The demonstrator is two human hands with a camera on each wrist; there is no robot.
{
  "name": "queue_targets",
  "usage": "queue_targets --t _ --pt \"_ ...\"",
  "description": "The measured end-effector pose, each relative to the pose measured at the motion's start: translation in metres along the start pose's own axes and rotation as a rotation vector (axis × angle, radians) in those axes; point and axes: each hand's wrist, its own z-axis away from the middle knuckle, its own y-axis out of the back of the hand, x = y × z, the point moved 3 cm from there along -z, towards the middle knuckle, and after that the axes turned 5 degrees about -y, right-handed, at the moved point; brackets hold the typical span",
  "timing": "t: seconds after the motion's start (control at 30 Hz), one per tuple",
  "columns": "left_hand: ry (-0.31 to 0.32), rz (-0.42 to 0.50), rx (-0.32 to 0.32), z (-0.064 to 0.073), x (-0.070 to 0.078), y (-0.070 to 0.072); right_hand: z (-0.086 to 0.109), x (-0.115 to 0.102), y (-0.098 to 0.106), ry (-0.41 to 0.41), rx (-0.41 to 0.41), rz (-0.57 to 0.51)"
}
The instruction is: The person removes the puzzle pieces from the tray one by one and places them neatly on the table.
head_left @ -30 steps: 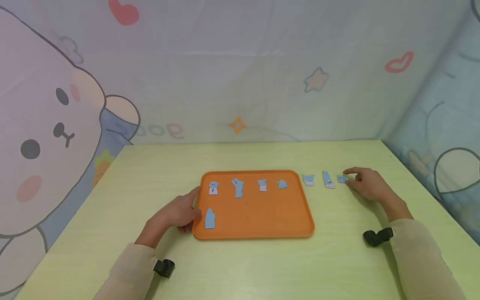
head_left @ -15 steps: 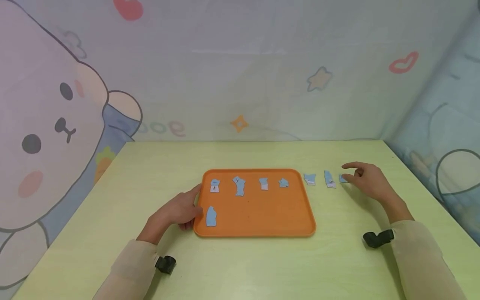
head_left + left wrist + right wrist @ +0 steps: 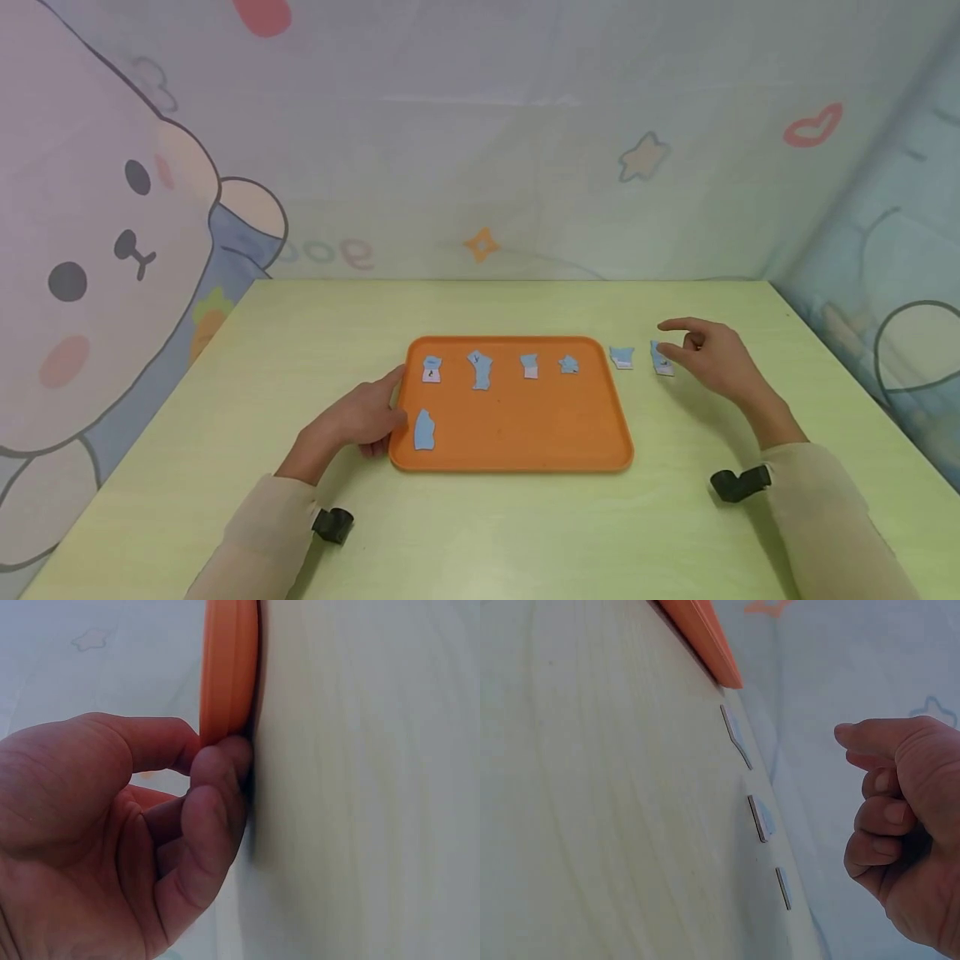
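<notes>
My left hand (image 3: 360,417) holds the left rim of an orange tray (image 3: 517,446); in the left wrist view its thumb and curled fingers meet at the tray's edge (image 3: 227,671). Flat blue-and-white puzzle pieces lie on the tray, among them a plain blue one (image 3: 424,431) at lower left. Hovering over the table to the tray's right is my right hand (image 3: 712,358), thumb and forefinger apart with nothing between them, other fingers curled. Below its fingertips lies a narrow piece (image 3: 662,360), partly covered. The piece farthest right (image 3: 783,889) shows only in the right wrist view.
Between the tray and the narrow piece lies another blue-and-white piece (image 3: 622,358). Along the tray's upper part several pieces stand in a row, including a Y-shaped one (image 3: 481,371). A printed cloth backdrop (image 3: 450,150) rises behind the pale green table (image 3: 510,533).
My right hand has lifted off the farthest-right piece, its finger and thumb spreading, and moved left over the narrow piece. The left hand stays on the tray. The head view has shifted slightly.
</notes>
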Motion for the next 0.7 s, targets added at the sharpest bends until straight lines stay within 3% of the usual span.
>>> queue_targets --t 0.13,0.7 --pt "0.0 -0.002 -0.006 0.0 0.001 0.0 -0.001 -0.006 -0.006 -0.021 -0.023 -0.022" --pt "-0.002 0.003 -0.007 0.001 0.0 0.001 0.001 -0.041 -0.041 0.055 -0.159 -0.088"
